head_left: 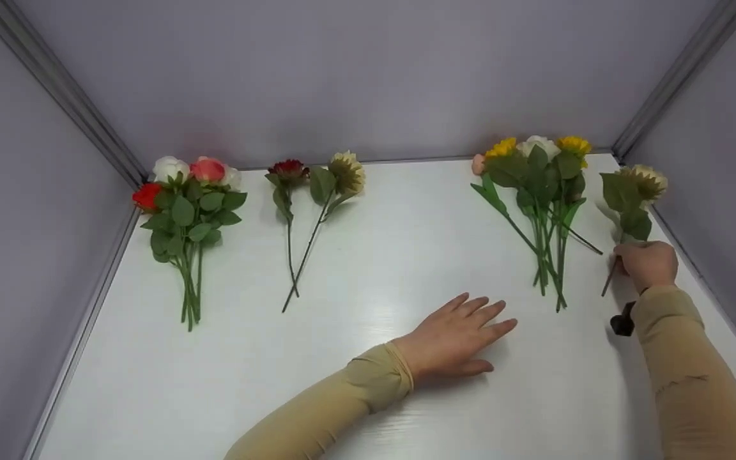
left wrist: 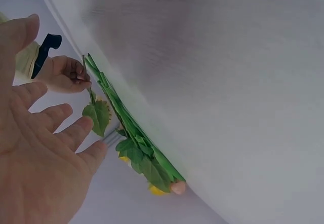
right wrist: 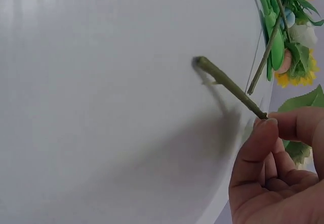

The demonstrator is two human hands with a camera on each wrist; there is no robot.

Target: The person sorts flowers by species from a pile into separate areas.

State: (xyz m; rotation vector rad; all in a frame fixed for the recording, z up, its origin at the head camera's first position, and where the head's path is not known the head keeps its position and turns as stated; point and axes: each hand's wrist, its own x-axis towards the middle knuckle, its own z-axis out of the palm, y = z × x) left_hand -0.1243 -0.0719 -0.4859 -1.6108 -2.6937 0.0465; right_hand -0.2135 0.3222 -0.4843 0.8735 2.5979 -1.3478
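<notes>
At the right side of the table my right hand [head_left: 650, 263] pinches the stem of a cream flower [head_left: 650, 181] between thumb and forefinger. The bloom and its green leaves point toward the back wall. In the right wrist view the bare end of the stem [right wrist: 230, 88] sticks out past the fingertips, its tip close to the table. My left hand [head_left: 454, 338] is over the middle of the table, palm down, fingers spread and holding nothing. Nearest to both hands lies a bunch of yellow, white and peach flowers [head_left: 537, 172], stems toward me.
On the white table [head_left: 214, 396], a bunch of red, pink and white roses [head_left: 192, 191] lies at the far left. Beside it, a dark red flower [head_left: 288, 169] and another cream flower [head_left: 347, 174] have crossed stems. Grey panels [head_left: 368, 76] wall the table in.
</notes>
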